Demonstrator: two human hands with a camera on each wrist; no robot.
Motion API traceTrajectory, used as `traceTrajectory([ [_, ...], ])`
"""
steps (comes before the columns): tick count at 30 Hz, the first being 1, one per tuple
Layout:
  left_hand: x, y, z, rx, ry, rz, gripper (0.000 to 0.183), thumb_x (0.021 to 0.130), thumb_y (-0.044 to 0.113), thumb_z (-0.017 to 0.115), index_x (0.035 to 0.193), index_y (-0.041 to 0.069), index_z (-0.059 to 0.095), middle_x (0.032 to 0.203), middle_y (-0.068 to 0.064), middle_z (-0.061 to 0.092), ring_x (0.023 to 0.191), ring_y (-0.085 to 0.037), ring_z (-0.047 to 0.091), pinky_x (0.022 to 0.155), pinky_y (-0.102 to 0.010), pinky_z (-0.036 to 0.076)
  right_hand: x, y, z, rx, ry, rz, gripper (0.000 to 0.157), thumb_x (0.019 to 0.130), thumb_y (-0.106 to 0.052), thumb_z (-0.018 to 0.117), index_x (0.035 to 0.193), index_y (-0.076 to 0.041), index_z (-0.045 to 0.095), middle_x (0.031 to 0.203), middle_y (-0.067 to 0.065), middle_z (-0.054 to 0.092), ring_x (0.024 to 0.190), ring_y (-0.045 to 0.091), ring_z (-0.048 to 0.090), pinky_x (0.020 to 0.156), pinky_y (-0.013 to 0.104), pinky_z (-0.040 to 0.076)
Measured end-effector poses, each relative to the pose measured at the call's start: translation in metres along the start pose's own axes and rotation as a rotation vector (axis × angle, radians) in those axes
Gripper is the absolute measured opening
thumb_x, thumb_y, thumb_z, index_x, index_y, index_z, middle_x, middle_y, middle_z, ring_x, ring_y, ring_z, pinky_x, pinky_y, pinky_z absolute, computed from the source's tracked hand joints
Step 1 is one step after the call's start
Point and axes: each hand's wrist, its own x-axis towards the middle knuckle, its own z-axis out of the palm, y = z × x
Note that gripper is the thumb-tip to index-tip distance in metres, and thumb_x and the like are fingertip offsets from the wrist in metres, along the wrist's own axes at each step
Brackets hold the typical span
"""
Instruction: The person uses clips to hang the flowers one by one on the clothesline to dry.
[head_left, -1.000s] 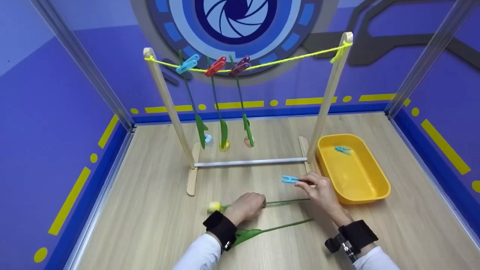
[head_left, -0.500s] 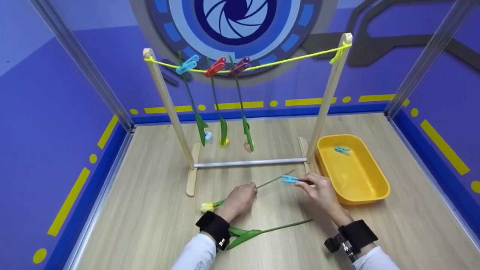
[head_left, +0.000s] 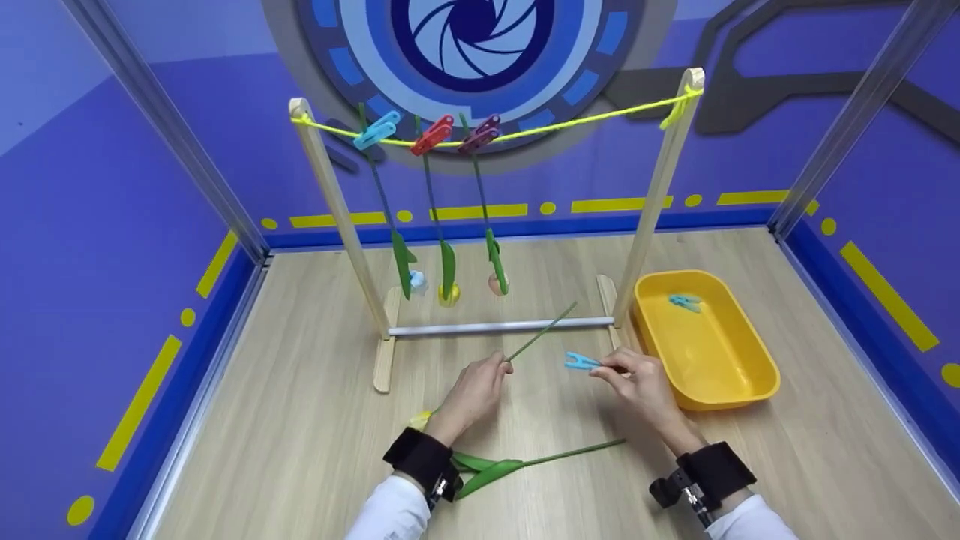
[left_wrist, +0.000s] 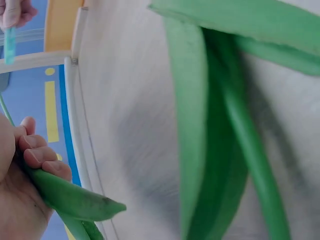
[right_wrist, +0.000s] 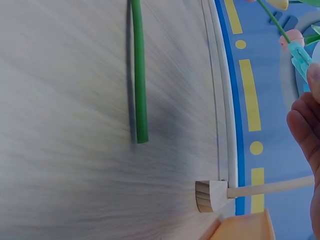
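Note:
My left hand [head_left: 474, 390] grips the green stem [head_left: 541, 331] of a yellow tulip [head_left: 419, 418]. The stem's bare end points up and away; the bloom is partly covered by the wrist. In the left wrist view, curled fingers wrap the stem beside the tulip's leaf [left_wrist: 75, 196]. A light blue clothespin [head_left: 581, 361] is pinched by its handles in my right hand [head_left: 643, 384], its jaws facing left, apart from the stem. Another flower [head_left: 495, 471] lies on the table below my left hand, its bloom hidden behind the wrist.
A wooden stand carries a yellow cord [head_left: 592, 120], where blue [head_left: 376, 130], red [head_left: 432, 136] and purple [head_left: 480, 134] clothespins hold three upside-down tulips. To the right, a yellow tub [head_left: 705, 352] contains teal pegs [head_left: 684, 302]. Purple panels [head_left: 112, 247] surround the table.
My left hand has lifted the yellow tulip's stem end off the table and swung it up and away, moving slightly left and forward. The right hand with its clothespin has barely moved.

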Motion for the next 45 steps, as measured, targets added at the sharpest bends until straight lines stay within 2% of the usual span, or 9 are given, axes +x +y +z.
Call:
traceTrajectory([
  [7,0.004,0.005,-0.005,-0.039,0.021,-0.022,0.021,0.106,0.014,0.044,0.101,0.006,0.062,0.102,-0.010,0.075,0.097,-0.025,0.072,0.079,-0.037,0.056,-0.002,0.002,0.000,0.002,0.003,-0.020,0.016,0.070,0.002,0.085,0.077,-0.007,0.074,0.070,-0.003,0.067,0.067,-0.002,0.057,0.063,0.008,0.049],
  [14,0.008,0.019,-0.011,-0.084,0.105,-0.032,0.021,0.105,0.012,0.043,0.100,0.005,0.063,0.096,-0.013,0.073,0.086,-0.023,0.068,0.075,-0.038,0.055,-0.001,0.000,0.001,0.034,0.014,-0.021,0.017,0.069,0.003,0.085,0.077,-0.008,0.075,0.070,-0.003,0.068,0.066,-0.001,0.058,0.063,0.008,0.049],
  [17,0.010,0.027,-0.016,-0.116,0.139,-0.047,0.021,0.106,0.012,0.043,0.102,0.006,0.063,0.098,-0.013,0.073,0.081,-0.019,0.063,0.074,-0.035,0.053,-0.001,0.000,0.001,0.027,0.022,-0.036,0.018,0.068,0.003,0.086,0.077,-0.008,0.075,0.069,-0.003,0.068,0.065,0.000,0.059,0.063,0.008,0.049],
  [23,0.016,0.041,-0.025,-0.186,0.145,-0.060,0.023,0.107,0.014,0.040,0.106,0.005,0.061,0.092,-0.010,0.069,0.070,-0.010,0.043,0.066,-0.023,0.042,-0.003,0.001,0.003,0.005,0.030,-0.041,0.019,0.067,0.001,0.087,0.077,-0.009,0.075,0.069,-0.004,0.067,0.065,-0.001,0.059,0.062,0.009,0.049],
  [27,0.020,0.046,-0.030,-0.225,0.163,-0.078,0.025,0.108,0.015,0.039,0.107,0.005,0.062,0.082,-0.007,0.060,0.066,-0.009,0.039,0.062,-0.021,0.036,-0.004,0.001,0.004,0.026,0.035,-0.033,0.019,0.066,0.001,0.087,0.077,-0.010,0.075,0.069,-0.004,0.067,0.065,-0.001,0.059,0.062,0.008,0.049],
  [30,0.022,0.049,-0.032,-0.250,0.205,-0.075,0.026,0.108,0.017,0.038,0.107,0.004,0.061,0.077,-0.004,0.053,0.065,-0.008,0.038,0.059,-0.021,0.033,-0.004,-0.001,0.005,0.039,0.042,-0.032,0.019,0.066,0.001,0.087,0.076,-0.010,0.075,0.069,-0.003,0.068,0.065,-0.001,0.059,0.062,0.008,0.049],
  [36,0.025,0.055,-0.036,-0.263,0.321,-0.027,0.024,0.108,0.015,0.039,0.105,0.004,0.060,0.079,-0.005,0.058,0.067,-0.008,0.041,0.060,-0.021,0.037,-0.003,-0.002,0.006,0.040,0.044,-0.044,0.020,0.065,0.001,0.088,0.076,-0.010,0.076,0.069,-0.003,0.069,0.064,0.001,0.060,0.062,0.008,0.049],
  [40,0.029,0.058,-0.039,-0.269,0.341,-0.010,0.025,0.108,0.016,0.038,0.107,0.004,0.059,0.078,-0.005,0.056,0.064,-0.008,0.037,0.058,-0.021,0.034,-0.004,-0.001,0.007,0.038,0.039,-0.039,0.019,0.066,0.001,0.087,0.077,-0.010,0.075,0.069,-0.004,0.068,0.064,0.002,0.060,0.063,0.008,0.049],
  [45,0.037,0.064,-0.047,-0.252,0.366,0.004,0.026,0.109,0.017,0.036,0.107,0.003,0.059,0.094,-0.013,0.068,0.065,-0.012,0.040,0.063,-0.027,0.043,-0.005,0.000,0.008,0.027,0.020,-0.028,0.018,0.069,0.001,0.086,0.076,-0.010,0.074,0.069,-0.004,0.067,0.065,0.000,0.058,0.063,0.009,0.048],
])
